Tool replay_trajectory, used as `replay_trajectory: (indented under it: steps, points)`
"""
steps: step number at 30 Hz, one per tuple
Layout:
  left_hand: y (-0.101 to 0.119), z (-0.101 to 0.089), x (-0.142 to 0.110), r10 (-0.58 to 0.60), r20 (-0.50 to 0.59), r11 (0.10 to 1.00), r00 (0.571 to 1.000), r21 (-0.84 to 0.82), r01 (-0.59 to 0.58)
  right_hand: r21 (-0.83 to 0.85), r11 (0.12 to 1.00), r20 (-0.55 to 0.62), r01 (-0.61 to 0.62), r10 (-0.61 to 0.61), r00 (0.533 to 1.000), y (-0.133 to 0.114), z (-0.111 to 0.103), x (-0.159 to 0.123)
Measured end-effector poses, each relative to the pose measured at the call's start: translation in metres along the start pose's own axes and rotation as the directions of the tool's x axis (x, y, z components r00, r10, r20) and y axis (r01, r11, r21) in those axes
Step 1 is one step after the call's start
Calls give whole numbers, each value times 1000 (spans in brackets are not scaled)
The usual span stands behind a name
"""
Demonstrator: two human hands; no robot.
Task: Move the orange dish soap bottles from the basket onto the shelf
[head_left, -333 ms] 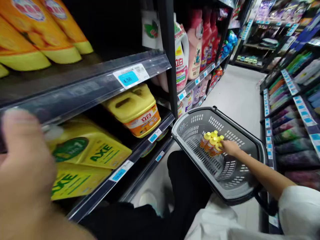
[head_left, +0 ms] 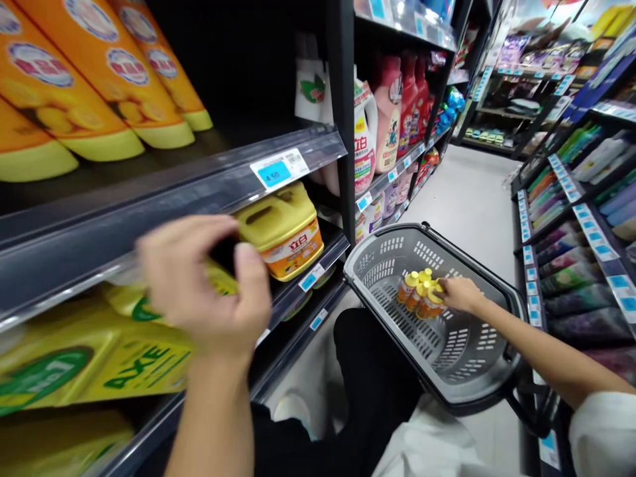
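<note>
My left hand (head_left: 209, 278) is raised in front of the lower shelf, slightly blurred, with its fingers curved, the thumb apart and nothing in its grasp. Behind it stand a yellow jug with an orange label (head_left: 285, 232) and large yellow AXE bottles (head_left: 99, 358). My right hand (head_left: 460, 293) reaches down into a grey shopping basket (head_left: 447, 392). Its fingers are closed at the cap of one of several small orange bottles with yellow caps (head_left: 420, 296), which stand close together on the basket's slotted bottom.
A shelf edge with a price tag (head_left: 279, 169) juts out at upper left, below orange bottles (head_left: 94, 73). Pink and red detergent bottles (head_left: 387, 116) line the shelf farther along. Packed shelves (head_left: 566, 265) flank the aisle floor (head_left: 472, 185) on the right.
My left hand has moved right and away from the camera, from the left edge to before the yellow jug. My right hand stays at the small bottles in the basket.
</note>
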State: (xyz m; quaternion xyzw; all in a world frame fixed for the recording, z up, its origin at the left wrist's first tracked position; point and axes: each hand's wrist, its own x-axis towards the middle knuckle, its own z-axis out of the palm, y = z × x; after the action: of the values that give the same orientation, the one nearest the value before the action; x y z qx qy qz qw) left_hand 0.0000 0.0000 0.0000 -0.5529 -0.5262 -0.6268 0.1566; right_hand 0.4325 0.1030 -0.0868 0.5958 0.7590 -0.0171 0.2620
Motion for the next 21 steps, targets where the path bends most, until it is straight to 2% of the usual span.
replay_trajectory:
  steps: [1, 2, 4, 5, 7, 8, 10, 12, 15, 18, 21]
  points:
    - [4, 13, -7, 65, 21, 998, 998, -6, -65, -3, 1000, -39, 6, -6, 999, -1, -19, -6]
    - [10, 27, -15, 66, 52, 997, 996, -53, -64, -7, 1000, -83, 12, -12, 996, -3, -40, -12]
    - [22, 54, -36, -16, 172, 982, 985, -184, 48, -14, 1000, -193, 24, -27, 981, -10, -87, -26]
    - [29, 66, -47, -49, 279, 966, 959, -232, 117, -19, 999, -256, 37, -41, 966, -15, -112, -34]
    - [39, 86, -71, -83, 493, 939, 866, -253, 234, -30, 998, -385, 61, -68, 920, -26, -160, -49]
    - [42, 94, -81, -95, 568, 930, 818, -244, 277, -28, 997, -451, 67, -73, 889, -32, -183, -56]
    - [45, 106, -98, -139, 658, 909, 740, -211, 359, -2, 990, -591, 139, -113, 798, -44, -224, -67]
    - [44, 113, -108, -194, 669, 875, 718, -212, 435, 30, 963, -696, 268, -172, 697, -56, -260, -74]
    - [41, 117, -110, -282, 584, 782, 761, -319, 535, 69, 881, -769, 469, -253, 588, -75, -303, -77]
    - [40, 114, -103, -410, 459, 659, 788, -448, 604, 140, 780, -803, 610, -271, 530, -96, -332, -73]
    - [40, 107, -90, -493, 403, 551, 771, -541, 635, 263, 659, -819, 704, -234, 525, -116, -341, -62]
